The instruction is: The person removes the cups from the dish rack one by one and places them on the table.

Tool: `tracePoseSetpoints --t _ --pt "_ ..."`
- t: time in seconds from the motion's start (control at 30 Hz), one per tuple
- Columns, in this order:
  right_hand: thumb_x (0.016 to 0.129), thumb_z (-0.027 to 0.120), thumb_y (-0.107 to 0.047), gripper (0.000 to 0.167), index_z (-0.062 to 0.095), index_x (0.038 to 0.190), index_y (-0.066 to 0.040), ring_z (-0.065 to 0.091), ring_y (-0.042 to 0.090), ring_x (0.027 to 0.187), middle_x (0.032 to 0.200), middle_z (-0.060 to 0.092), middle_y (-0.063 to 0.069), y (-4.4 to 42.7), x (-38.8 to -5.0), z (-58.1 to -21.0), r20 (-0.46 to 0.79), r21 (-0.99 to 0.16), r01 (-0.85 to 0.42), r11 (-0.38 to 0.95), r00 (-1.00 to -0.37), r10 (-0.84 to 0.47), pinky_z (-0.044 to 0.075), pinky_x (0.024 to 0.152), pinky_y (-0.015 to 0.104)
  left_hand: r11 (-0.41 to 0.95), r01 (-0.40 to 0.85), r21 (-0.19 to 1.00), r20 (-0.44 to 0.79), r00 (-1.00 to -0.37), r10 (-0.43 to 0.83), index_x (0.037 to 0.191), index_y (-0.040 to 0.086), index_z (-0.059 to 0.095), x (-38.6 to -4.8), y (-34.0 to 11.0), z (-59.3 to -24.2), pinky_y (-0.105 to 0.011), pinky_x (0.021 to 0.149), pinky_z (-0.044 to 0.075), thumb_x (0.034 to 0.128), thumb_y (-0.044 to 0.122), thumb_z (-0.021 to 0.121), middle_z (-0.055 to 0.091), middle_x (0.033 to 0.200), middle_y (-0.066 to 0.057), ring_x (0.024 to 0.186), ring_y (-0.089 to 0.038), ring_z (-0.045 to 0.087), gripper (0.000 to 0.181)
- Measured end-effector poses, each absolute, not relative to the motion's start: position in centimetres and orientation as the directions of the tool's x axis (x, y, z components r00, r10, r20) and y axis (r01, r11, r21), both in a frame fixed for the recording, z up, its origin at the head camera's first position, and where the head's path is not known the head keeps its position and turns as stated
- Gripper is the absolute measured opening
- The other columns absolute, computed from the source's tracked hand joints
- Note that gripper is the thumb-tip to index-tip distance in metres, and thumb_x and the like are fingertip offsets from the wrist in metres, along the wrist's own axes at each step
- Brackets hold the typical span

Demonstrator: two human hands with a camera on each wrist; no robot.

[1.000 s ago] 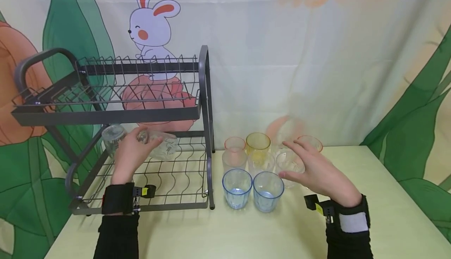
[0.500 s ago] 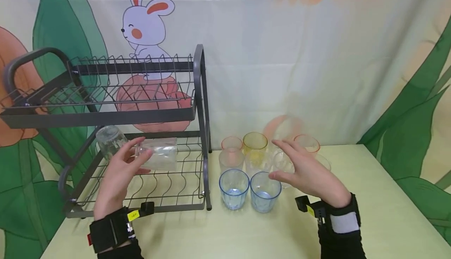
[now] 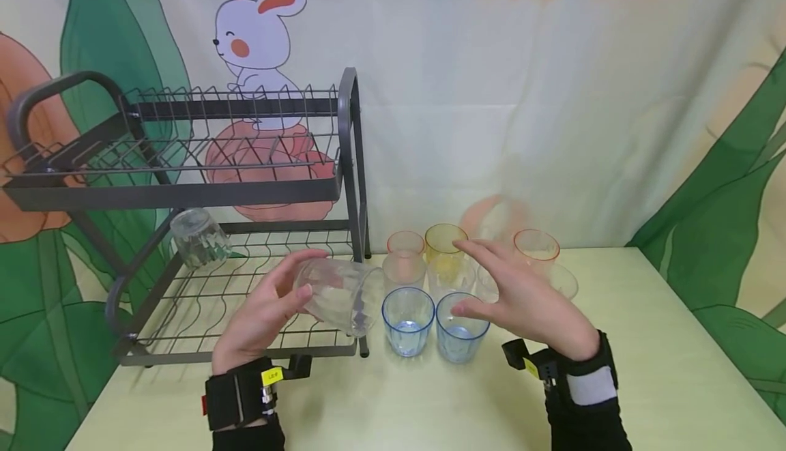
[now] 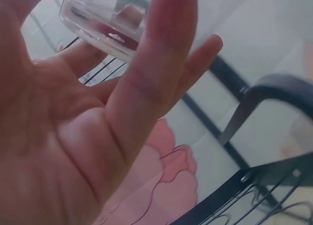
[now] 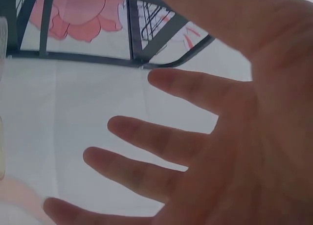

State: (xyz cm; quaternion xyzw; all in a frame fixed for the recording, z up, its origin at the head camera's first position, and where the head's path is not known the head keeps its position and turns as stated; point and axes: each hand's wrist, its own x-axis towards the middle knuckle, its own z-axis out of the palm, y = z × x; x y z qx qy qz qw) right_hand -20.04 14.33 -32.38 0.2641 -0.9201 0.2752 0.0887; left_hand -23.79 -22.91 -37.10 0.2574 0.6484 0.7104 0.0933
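Note:
My left hand (image 3: 260, 314) grips a clear drinking glass (image 3: 334, 294) near its base. The glass lies tilted on its side in the air, mouth to the right, in front of the rack's right post. Part of its clear wall (image 4: 98, 22) shows between the fingers in the left wrist view. My right hand (image 3: 528, 301) hovers with fingers spread, holding nothing, over the group of glasses. Nearest to it is a blue-rimmed glass (image 3: 462, 335), beside a second blue-rimmed glass (image 3: 407, 325). The spread fingers (image 5: 161, 137) also fill the right wrist view.
A dark two-tier dish rack (image 3: 178, 195) stands left. An upturned clear glass (image 3: 199, 239) sits at the left of its lower tier. Behind the blue glasses are a yellow glass (image 3: 446, 246), red-rimmed glasses (image 3: 537, 243) and clear ones. A printed curtain (image 3: 442, 96) hangs behind the table.
My left hand has carried the clear glass out from the rack's lower tier, rightward and toward me. My right hand has drifted slightly left, fingers still spread.

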Motion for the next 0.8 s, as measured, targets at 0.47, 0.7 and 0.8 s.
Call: tracePoseSetpoints --t 0.47,0.7,0.8 --pt "0.077 0.08 -0.049 0.095 0.031 0.154 -0.021 0.04 0.015 0.133 0.149 0.037 0.0 10.5 -18.3 -31.5 0.4 -0.48 -0.726 0.493 -0.681 -0.614 0.043 0.103 0.038 -0.345 0.118 0.931 0.312 -0.745 0.589 0.14 0.016 0.039 -23.5 -20.1 -37.4 -0.043 0.091 0.052 0.101 0.018 0.054 0.043 0.138 -0.015 0.116 -0.029 0.054 0.042" --pt "0.075 0.083 -0.046 0.098 0.03 0.154 -0.023 0.034 0.021 0.139 0.154 0.028 0.003 9.0 -17.9 -31.6 0.458 -0.455 -0.756 0.471 -0.652 -0.605 0.042 0.104 0.043 -0.325 0.111 0.939 0.304 -0.709 0.636 0.14 0.016 0.037 -23.5 -18.2 -37.2 -0.046 0.091 0.051 0.1013 0.026 0.053 0.041 0.138 -0.018 0.118 -0.034 0.053 0.043" --pt "0.073 0.086 -0.042 0.101 0.029 0.155 -0.024 0.03 0.023 0.141 0.157 0.024 0.002 8.7 -17.8 -31.6 0.48 -0.447 -0.769 0.457 -0.637 -0.603 0.042 0.103 0.046 -0.307 0.116 0.945 0.297 -0.701 0.648 0.141 0.016 0.035 -23.5 -17.5 -37.2 -0.05 0.09 0.051 0.1019 0.026 0.051 0.043 0.138 -0.021 0.118 -0.036 0.054 0.043"
